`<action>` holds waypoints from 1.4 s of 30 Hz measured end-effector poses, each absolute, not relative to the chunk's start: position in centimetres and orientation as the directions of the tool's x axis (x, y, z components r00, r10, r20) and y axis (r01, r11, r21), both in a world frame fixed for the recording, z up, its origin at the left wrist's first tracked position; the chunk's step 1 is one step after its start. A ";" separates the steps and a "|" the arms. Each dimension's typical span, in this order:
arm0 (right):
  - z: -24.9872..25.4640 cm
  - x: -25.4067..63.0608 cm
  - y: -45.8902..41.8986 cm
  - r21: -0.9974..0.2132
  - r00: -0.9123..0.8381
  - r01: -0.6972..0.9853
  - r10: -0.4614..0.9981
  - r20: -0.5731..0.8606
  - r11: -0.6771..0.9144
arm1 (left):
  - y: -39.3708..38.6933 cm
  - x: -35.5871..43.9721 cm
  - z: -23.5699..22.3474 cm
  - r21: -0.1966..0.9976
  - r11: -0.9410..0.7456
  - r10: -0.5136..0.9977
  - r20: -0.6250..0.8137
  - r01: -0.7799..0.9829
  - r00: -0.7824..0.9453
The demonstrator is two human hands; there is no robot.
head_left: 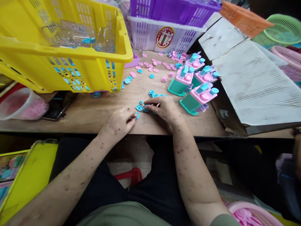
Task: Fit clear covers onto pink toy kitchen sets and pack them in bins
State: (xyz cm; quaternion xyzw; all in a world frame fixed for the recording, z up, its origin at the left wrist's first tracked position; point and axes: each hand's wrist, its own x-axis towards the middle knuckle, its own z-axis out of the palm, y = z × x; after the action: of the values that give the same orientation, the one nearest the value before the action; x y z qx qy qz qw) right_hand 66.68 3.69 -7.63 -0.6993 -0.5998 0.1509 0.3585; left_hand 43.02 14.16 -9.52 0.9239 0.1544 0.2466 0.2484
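My left hand is closed at the front of the wooden table, its thumb and forefinger pinched on a small blue spoked disc. Just right of it, my right hand reaches with bent fingers onto another blue spoked disc lying on the wood. A loose blue disc rests between the two hands. Several more blue discs lie beyond the right hand's fingers, partly hidden by it. Close by on the right stand several green-and-pink toy pieces with blue parts on top.
A yellow crate with clear plastic parts stands at the left. Behind are a white crate and a purple crate. Pink discs lie scattered mid-table. A cardboard box borders the right; a plastic tub stands far left.
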 end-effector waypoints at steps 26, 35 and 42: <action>-9.6 67.1 3.7 -0.660 0.208 0.751 0.937 0.282 0.032 | 14.2 42.8 -11.4 0.587 -0.807 0.417 0.489 0.064 0.766; -10.4 67.5 3.7 -0.677 0.223 0.735 0.930 0.293 0.037 | 14.5 42.8 -11.7 0.600 -0.798 0.419 0.494 0.050 0.762; -10.3 67.5 3.2 -0.828 0.376 0.560 0.894 0.244 -0.009 | 14.4 42.9 -11.7 0.620 -0.783 0.430 0.482 0.049 0.764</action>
State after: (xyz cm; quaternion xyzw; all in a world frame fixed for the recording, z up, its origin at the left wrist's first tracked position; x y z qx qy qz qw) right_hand 67.50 3.17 -10.32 -0.6873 -0.5288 0.1796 0.4645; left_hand 42.88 14.37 -11.69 0.8896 0.1346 0.3163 0.3007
